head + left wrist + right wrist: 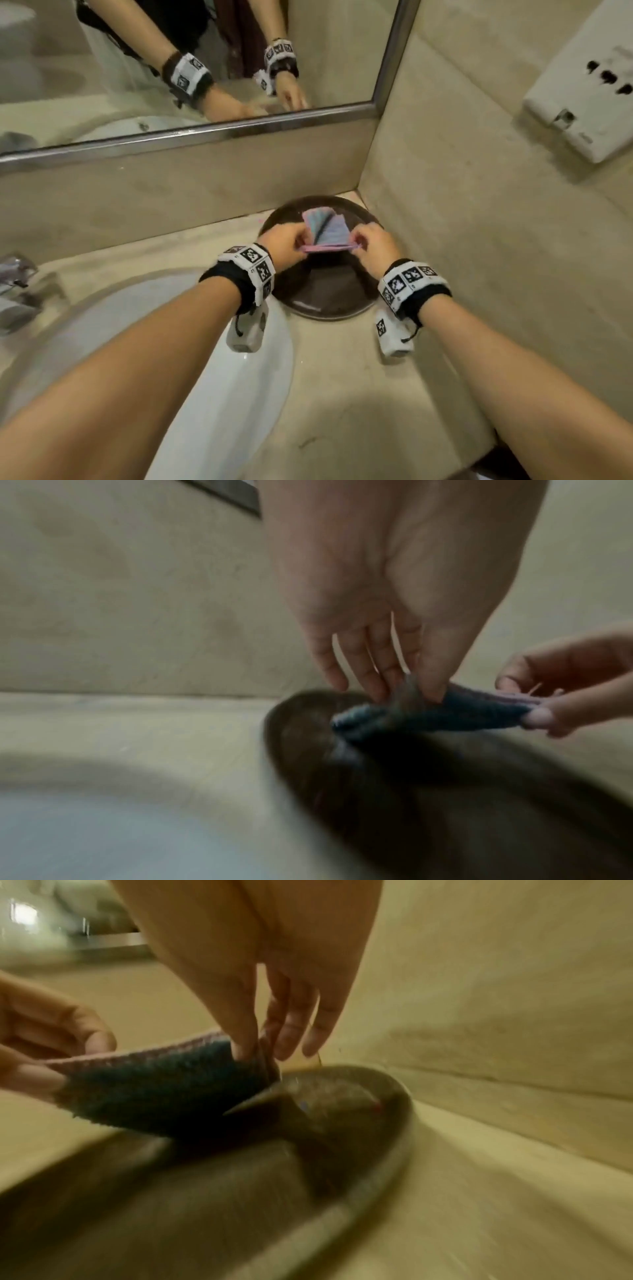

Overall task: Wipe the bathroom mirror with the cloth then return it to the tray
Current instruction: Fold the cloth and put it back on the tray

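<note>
A folded pink and blue cloth [325, 229] hangs just above a round dark tray [322, 298] in the counter's back right corner. My left hand [291, 240] pinches its left end and my right hand [366, 241] pinches its right end. In the left wrist view the cloth [428, 715] looks dark blue with a pink edge, held between my left hand [411, 693] and my right hand [548, 712] over the tray [445, 791]. The right wrist view shows the cloth [164, 1091] above the tray [342, 1150], my right hand [257, 1047] pinching one end, my left hand [51, 1064] the other. The mirror [171, 61] hangs above.
A white sink basin [222, 394] lies left of the tray, with a chrome tap [17, 284] at the far left. Beige walls meet right behind the tray. A white wall socket plate [589, 85] is fixed on the right wall.
</note>
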`<state>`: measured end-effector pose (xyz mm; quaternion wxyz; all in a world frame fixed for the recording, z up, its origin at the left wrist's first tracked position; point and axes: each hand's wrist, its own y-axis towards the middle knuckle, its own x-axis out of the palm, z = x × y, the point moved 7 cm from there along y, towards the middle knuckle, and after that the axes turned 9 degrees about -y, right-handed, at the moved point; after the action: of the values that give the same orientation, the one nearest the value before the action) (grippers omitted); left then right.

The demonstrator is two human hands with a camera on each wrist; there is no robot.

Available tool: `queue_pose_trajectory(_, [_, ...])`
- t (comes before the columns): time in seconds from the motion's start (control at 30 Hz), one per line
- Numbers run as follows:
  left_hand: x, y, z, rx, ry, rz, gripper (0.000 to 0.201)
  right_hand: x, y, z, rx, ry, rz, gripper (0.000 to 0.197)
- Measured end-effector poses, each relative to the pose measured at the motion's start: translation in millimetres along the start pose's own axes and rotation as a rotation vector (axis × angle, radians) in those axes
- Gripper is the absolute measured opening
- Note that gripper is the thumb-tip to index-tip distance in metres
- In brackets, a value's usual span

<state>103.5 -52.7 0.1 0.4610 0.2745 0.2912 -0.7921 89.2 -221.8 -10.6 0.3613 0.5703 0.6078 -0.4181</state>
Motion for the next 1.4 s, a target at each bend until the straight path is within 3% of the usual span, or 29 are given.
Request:
queue_pose_trajectory(0.07, [34.4,-15.3,-27.5,-0.065,0.098,-0.183,0.026,41.2,-14.7,14.1,0.01,-0.151,-0.225,0.01])
queue_pose_trajectory(0.1, [42.0,-21.3,-36.8,-0.077,0.119,-0.213,0.031,48.2,-20.3,18.6,0.022,-0.154,-0.25,0.011])
queue_pose_trajectory(0.27, [25.4,-21.1,-48.5,-0.101,0.106,-0.012,0.03,26.0,-14.0,18.1,0.06,-0.069,-0.044,0.017])
queue_pose_trajectory(0.33, [25.5,-15.3,-43.7,-0.081,0.115,0.008,0.029,22.3,-4.7,7.3,0.021,-0.07,-0.009,0.019])
queue_pose_trajectory(0.47, [43.5,-10.7,-34.2,-0.016,0.129,-0.064,0.033,42.4,12.6,-34.4,-0.206,-0.158,-0.129,0.04])
queue_pose_trajectory(0.6, [47.4,-13.1,-41.1,0.012,0.197,-0.048,0.035,65.2,24.2,-60.0,-0.361,-0.466,-0.279,0.071])
queue_pose_trajectory(0.73, [44.3,-16.4,-42.4,0.047,0.288,-0.036,0.037,62.7,28.8,-60.2,-0.368,-0.633,-0.224,0.045])
queue_pose_trajectory(1.0, [41.1,-19.1,-41.1,-0.088,0.243,-0.044,0.027,40.9,-1.8,-20.0,-0.296,-0.341,-0.218,0.014])
queue_pose_trajectory(1.13, [48.5,-21.7,-37.2,-0.191,0.245,-0.076,0.026,39.9,-20.4,-9.9,-0.361,-0.373,-0.178,0.01])
queue_pose_trajectory(1.27, [58.3,-21.6,-32.1,-0.265,0.166,-0.078,0.023,44.9,-27.6,-1.5,-0.378,-0.528,-0.129,0.021])
queue_pose_trajectory(1.4, [60.0,-25.0,-28.1,-0.248,0.253,-0.038,0.015,47.1,-36.4,-2.8,-0.386,-0.602,-0.131,0.026])
